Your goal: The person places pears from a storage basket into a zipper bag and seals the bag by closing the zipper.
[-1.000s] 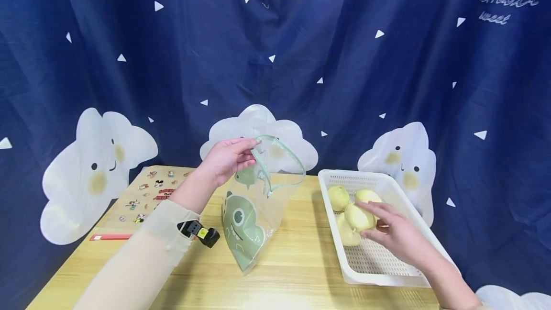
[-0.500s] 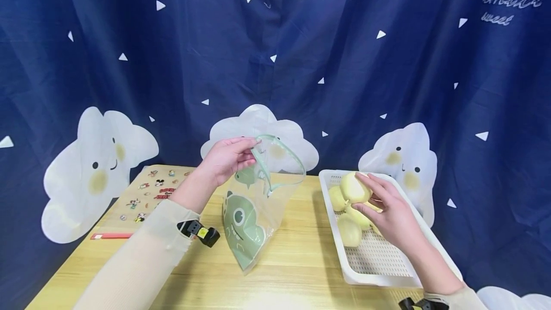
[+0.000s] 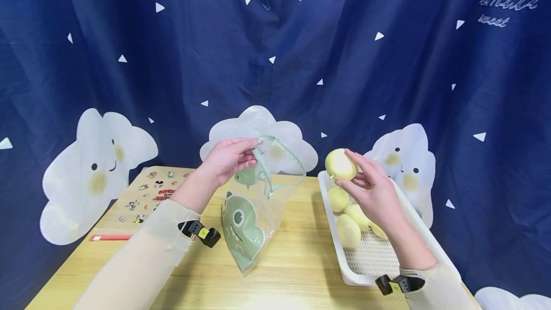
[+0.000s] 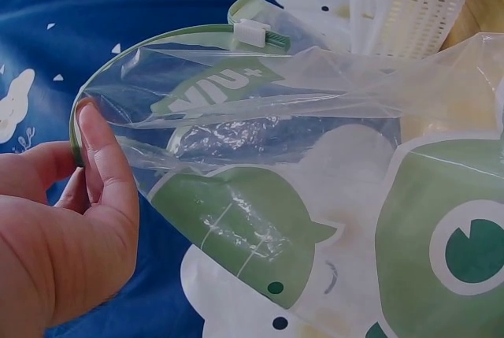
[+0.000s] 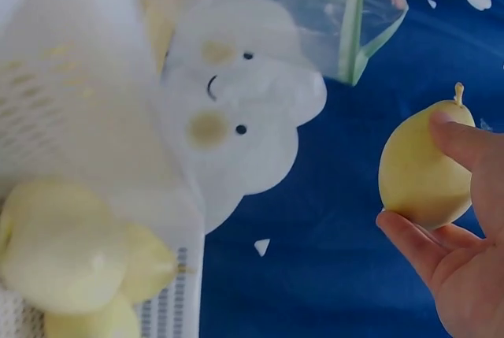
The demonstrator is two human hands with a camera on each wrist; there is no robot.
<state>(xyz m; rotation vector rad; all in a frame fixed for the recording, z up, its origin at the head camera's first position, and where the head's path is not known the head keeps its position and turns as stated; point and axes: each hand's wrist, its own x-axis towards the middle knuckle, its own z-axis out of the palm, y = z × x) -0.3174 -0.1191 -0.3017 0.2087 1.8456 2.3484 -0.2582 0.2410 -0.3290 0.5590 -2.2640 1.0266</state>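
My left hand (image 3: 228, 159) pinches the green-edged rim of a clear zip bag (image 3: 251, 224) printed with a green cartoon dinosaur. The bag hangs over the table with its mouth gaping; in the left wrist view its white slider (image 4: 250, 33) sits on the green zip strip. Between thumb and fingers of my right hand (image 3: 374, 190) is a pale yellow pear (image 3: 337, 164), raised above the far left corner of the white basket (image 3: 357, 279). A short stem (image 5: 459, 92) shows on that pear in the right wrist view. Several more pears (image 3: 348, 231) lie in the basket.
A second bag (image 3: 146, 195) with small cartoon prints and a red zip strip (image 3: 111, 237) lies flat at the table's left. Behind the wooden table (image 3: 297, 257) hangs a dark blue curtain (image 3: 275, 85) with white clouds.
My right hand has lifted one pear out of the basket, up and to the left toward the bag. The left hand and the bag have stayed in place.
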